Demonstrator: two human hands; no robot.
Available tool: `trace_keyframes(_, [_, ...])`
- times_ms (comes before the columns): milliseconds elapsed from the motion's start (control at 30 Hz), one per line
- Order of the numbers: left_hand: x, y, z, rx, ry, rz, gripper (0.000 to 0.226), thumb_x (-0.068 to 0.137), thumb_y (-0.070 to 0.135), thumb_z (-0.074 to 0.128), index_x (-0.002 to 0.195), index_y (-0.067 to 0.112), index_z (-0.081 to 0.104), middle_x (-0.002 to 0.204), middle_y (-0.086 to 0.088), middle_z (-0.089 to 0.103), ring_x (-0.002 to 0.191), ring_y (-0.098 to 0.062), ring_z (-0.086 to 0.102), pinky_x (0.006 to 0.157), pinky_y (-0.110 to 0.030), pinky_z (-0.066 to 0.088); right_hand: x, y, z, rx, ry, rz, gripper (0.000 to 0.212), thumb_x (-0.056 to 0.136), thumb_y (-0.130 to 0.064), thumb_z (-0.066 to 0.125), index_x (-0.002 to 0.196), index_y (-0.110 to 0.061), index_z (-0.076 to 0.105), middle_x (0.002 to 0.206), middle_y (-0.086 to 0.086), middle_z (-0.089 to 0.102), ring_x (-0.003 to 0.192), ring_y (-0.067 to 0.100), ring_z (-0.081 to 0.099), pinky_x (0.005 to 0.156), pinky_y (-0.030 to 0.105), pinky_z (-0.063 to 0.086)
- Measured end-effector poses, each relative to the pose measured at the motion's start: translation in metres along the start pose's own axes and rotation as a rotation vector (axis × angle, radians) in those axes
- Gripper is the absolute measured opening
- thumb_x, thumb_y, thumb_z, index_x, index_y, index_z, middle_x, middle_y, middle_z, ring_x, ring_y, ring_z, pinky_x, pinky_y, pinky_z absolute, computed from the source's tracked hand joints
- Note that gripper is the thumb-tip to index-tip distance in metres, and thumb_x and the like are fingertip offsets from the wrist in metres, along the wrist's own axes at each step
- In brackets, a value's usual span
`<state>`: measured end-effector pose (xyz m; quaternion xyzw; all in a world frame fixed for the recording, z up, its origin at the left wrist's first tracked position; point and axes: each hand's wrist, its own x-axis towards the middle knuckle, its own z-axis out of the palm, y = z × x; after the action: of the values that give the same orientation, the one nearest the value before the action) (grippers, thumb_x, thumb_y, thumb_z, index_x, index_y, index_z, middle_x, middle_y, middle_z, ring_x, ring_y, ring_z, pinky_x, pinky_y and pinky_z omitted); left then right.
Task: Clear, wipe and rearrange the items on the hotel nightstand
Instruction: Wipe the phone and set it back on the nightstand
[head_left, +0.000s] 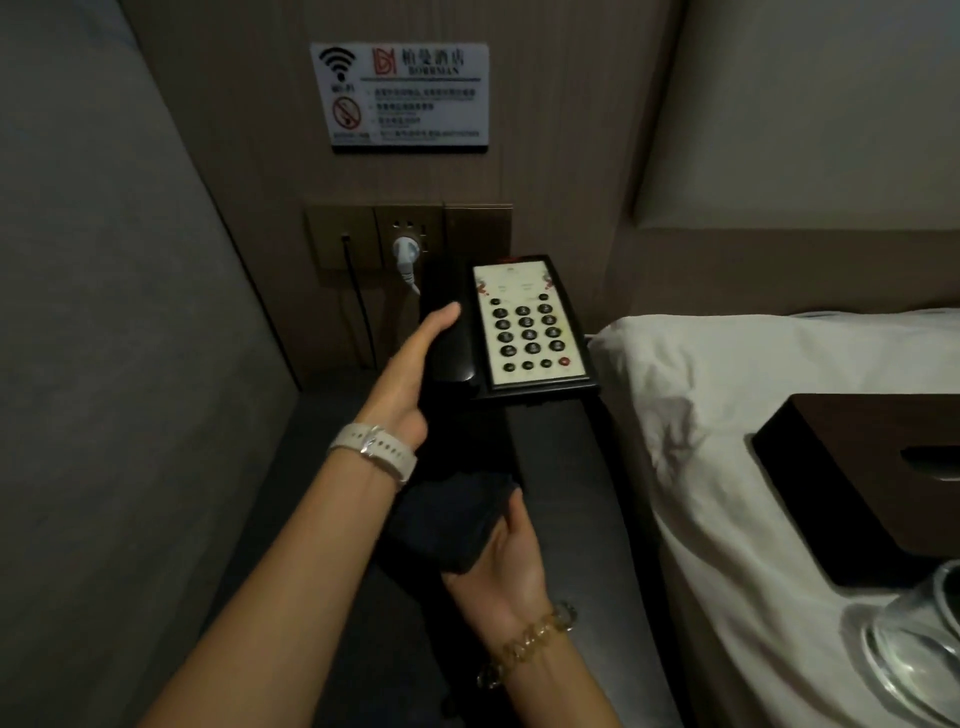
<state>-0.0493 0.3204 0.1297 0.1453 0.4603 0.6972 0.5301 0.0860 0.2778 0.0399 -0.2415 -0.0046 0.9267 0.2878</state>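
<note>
L hand (410, 364) on glossy blk phone (519, 327), R hand (511, 561) w/ soft dark cloth (447, 519)

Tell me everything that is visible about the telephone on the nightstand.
The telephone is a black desk set with a cream keypad panel carrying dark round buttons and one red button at the lower right. Its black handset lies in the cradle on the left side. It looks like glossy plastic. It sits at the back of the dark nightstand, near the wall sockets, its front raised or overhanging. The left hand grips its left side at the handset.
</note>
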Motion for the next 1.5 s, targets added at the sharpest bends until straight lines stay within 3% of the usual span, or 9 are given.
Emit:
trace_keyframes(267, [-0.042,0.005,-0.091,-0.064,0.103,0.06,0.031,0.086,0.04,0.067,0.106,0.019,0.077,0.117,-0.012,0.071,0.106,-0.028,0.069,0.089,-0.041,0.057,-0.004,0.003,-0.003,-0.185,0.063,0.136,0.068,0.092,-0.059,0.042,0.132,-0.005,0.057,0.131,0.021,0.06,0.127,0.036,0.051,0.112,0.046,0.034])
trace_keyframes(467, [-0.06,-0.003,-0.123,-0.053,0.164,0.107,0.037,0.085,0.043,0.068,0.113,0.02,0.073,0.119,-0.011,0.07,0.108,-0.028,0.068,0.094,-0.043,0.051,0.001,0.0,-0.009,-0.412,0.187,0.256,0.044,0.095,-0.035,0.053,0.102,0.003,0.073,0.112,0.024,0.069,0.108,0.036,0.061,0.095,0.046,0.045])
trace_keyframes(633, [-0.069,-0.01,-0.136,-0.019,0.142,0.085,0.033,0.085,0.045,0.067,0.108,0.023,0.075,0.119,-0.011,0.07,0.109,-0.028,0.068,0.085,-0.039,0.055,0.005,-0.019,-0.01,-0.382,0.309,0.128,0.041,0.099,-0.034,0.048,0.095,0.002,0.068,0.093,0.023,0.072,0.094,0.036,0.061,0.09,0.047,0.045])
trace_keyframes(1000, [-0.082,-0.033,-0.15,0.148,0.02,-0.106,0.036,0.082,0.046,0.067,0.109,0.023,0.074,0.12,-0.012,0.07,0.11,-0.029,0.067,0.083,-0.036,0.058,0.008,-0.059,0.005,-0.446,0.191,-0.2,0.04,0.093,-0.027,0.058,0.124,-0.002,0.061,0.119,0.022,0.066,0.11,0.034,0.064,0.09,0.043,0.052])
trace_keyframes(1133, [-0.087,-0.048,-0.151,0.212,0.012,-0.17,0.037,0.081,0.044,0.068,0.107,0.018,0.075,0.116,-0.015,0.071,0.104,-0.028,0.07,0.077,-0.032,0.059,0.012,-0.059,0.013,-0.685,0.165,-0.436,0.04,0.099,-0.037,0.047,0.126,-0.011,0.06,0.115,0.009,0.071,0.102,0.022,0.07,0.073,0.03,0.058])
trace_keyframes(1267, [-0.091,-0.058,-0.159,0.263,-0.01,-0.194,0.057,0.073,0.044,0.077,0.12,0.012,0.067,0.12,-0.018,0.068,0.111,-0.033,0.066,0.093,-0.043,0.055,0.017,-0.05,0.015,-1.111,0.131,-0.599,0.027,0.1,-0.039,0.045,0.113,-0.027,0.065,0.103,-0.006,0.074,0.092,0.003,0.07,0.072,0.018,0.055])
trace_keyframes(1367, [-0.091,-0.063,-0.161,0.311,-0.01,-0.179,0.065,0.07,0.044,0.079,0.124,0.013,0.062,0.122,-0.018,0.067,0.112,-0.036,0.064,0.1,-0.051,0.049,0.026,-0.041,0.009,-1.4,0.059,-0.625,0.027,0.102,-0.035,0.041,0.12,-0.031,0.061,0.12,-0.009,0.066,0.112,0.001,0.061,0.098,0.031,0.049])
trace_keyframes(1433, [-0.09,-0.065,-0.16,0.318,-0.019,-0.169,0.067,0.068,0.044,0.081,0.125,0.015,0.061,0.121,-0.016,0.067,0.112,-0.035,0.065,0.099,-0.05,0.05,0.031,-0.035,0.005,-1.627,-0.007,-0.667,0.037,0.103,-0.03,0.039,0.139,-0.037,0.043,0.151,-0.01,0.04,0.143,0.007,0.029,0.119,0.041,0.024])
trace_keyframes(1500, [-0.09,-0.066,-0.16,0.311,-0.027,-0.162,0.069,0.068,0.044,0.081,0.127,0.016,0.06,0.122,-0.015,0.067,0.113,-0.034,0.064,0.099,-0.05,0.05,0.034,-0.031,0.003,-1.855,-0.054,-0.77,0.041,0.103,-0.028,0.038,0.138,-0.047,0.028,0.156,-0.02,0.02,0.148,0.002,0.002,0.123,0.038,0.003])
